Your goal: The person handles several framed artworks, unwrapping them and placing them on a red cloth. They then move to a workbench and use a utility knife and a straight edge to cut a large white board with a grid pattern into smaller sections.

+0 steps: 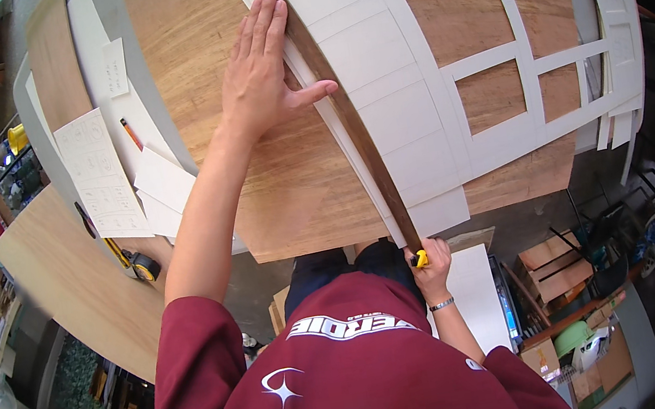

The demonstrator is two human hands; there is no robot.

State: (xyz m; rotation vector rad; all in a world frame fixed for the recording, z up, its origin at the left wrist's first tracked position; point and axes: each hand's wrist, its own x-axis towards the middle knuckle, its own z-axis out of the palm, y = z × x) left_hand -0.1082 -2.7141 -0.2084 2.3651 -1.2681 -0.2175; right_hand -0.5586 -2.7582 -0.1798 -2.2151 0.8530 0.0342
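Observation:
My left hand (260, 62) lies with fingers stretched out on a long dark wooden strip (360, 140) and the narrow white material along its left side. The strip runs over a white sheet with ruled lines (392, 68), laid on a plywood board (293, 201). At the strip's near end, by the board's front edge, my right hand (431, 265) is closed on a small yellow-and-black tool (420, 257), which looks like a cutter; its blade cannot be made out.
White cut-out lattice frames (509, 0) lie on the right. Papers (99, 179), a pencil (130, 132) and a tape measure (144, 266) lie on the left beside a curved plywood panel (77, 284). Cartons and other items (541, 359) crowd the lower right.

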